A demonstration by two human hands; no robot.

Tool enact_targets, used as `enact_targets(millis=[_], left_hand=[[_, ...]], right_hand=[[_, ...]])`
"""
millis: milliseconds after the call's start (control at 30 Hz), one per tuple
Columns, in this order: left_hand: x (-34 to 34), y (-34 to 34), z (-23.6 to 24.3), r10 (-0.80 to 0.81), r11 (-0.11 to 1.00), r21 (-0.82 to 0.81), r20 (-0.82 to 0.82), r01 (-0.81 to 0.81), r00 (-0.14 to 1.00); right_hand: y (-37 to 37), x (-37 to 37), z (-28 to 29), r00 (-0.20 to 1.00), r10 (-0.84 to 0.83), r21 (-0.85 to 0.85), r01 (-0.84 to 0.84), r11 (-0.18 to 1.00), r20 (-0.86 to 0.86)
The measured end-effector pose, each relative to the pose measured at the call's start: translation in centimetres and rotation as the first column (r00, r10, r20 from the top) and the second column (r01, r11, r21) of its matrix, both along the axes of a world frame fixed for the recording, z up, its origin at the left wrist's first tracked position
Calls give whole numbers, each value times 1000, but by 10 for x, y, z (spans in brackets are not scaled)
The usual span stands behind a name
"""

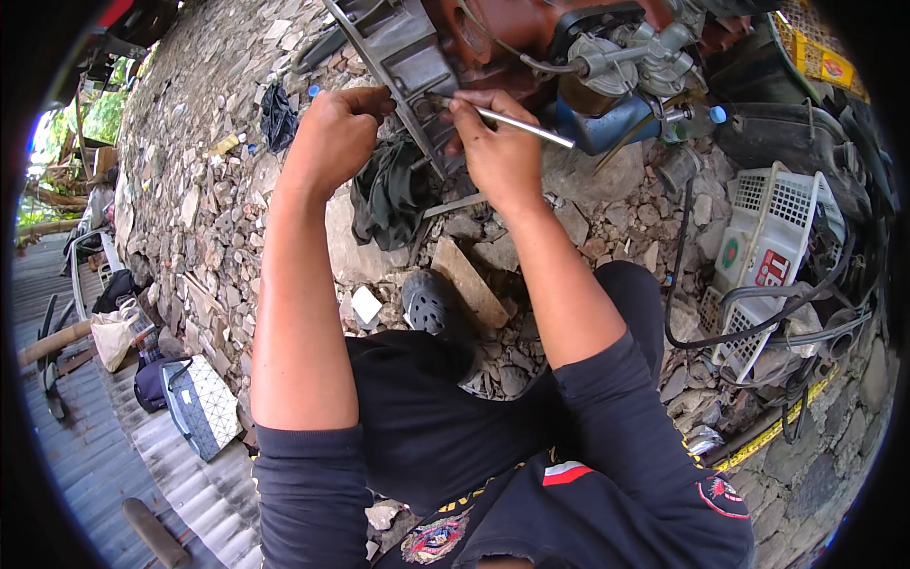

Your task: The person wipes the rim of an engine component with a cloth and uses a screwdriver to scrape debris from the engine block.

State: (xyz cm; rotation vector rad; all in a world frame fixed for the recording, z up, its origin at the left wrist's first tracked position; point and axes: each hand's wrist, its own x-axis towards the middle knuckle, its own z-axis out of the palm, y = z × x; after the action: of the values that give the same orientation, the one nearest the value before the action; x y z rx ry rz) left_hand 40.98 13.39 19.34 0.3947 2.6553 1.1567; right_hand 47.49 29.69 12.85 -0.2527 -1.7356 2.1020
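In the head view, both forearms rise from the lower edge, reaching up and away from the body toward a grey metal housing (403, 52) at the upper middle. The left forearm (303, 303) stands nearly upright, bare below a dark sleeve. The left grip (339, 137) is bent inward at the wrist, back upward, with most fingers curled and the index finger stretched right to the edge of the housing; whether it grasps anything there cannot be told.

The right forearm (564, 275) slants up and leftward. The right grip (498, 152) is closed around a slim silver tool (531, 127), its back facing the camera and its fingers pointing to the housing.

The tool runs through the right grip at a slant: its plain end sticks out to the right, slightly lower, while its other end lies leftward at the lower part of the housing, between the two grips. Just how that end meets the housing is too small to tell.

A reddish-brown engine body (502, 33) sits beyond the right grip, with a blue cylindrical part (595, 128) just right of the tool. Below the housing, a dark cloth (387, 194) lies over the stony ground (213, 190).
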Motion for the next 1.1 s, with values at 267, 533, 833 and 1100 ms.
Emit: enact_targets(millis=[267, 533, 833, 1100], left_hand=[[1, 3, 2, 7, 1000, -24, 9, -7, 1000], [0, 4, 3, -6, 1000, -19, -19, 6, 1000], [3, 4, 7, 3, 1000, -28, 24, -2, 1000], [1, 8, 7, 13, 999, -50, 25, -12, 1000]], right_hand=[[3, 1, -8, 1000, 13, -20, -13, 1000, -2], [21, -2, -10, 996, 3, 317, -31, 948, 88], [24, 5, -16, 962, -264, 431, 265, 862, -63], [29, 23, -34, 970, -237, 505, 235, 830, -61]])
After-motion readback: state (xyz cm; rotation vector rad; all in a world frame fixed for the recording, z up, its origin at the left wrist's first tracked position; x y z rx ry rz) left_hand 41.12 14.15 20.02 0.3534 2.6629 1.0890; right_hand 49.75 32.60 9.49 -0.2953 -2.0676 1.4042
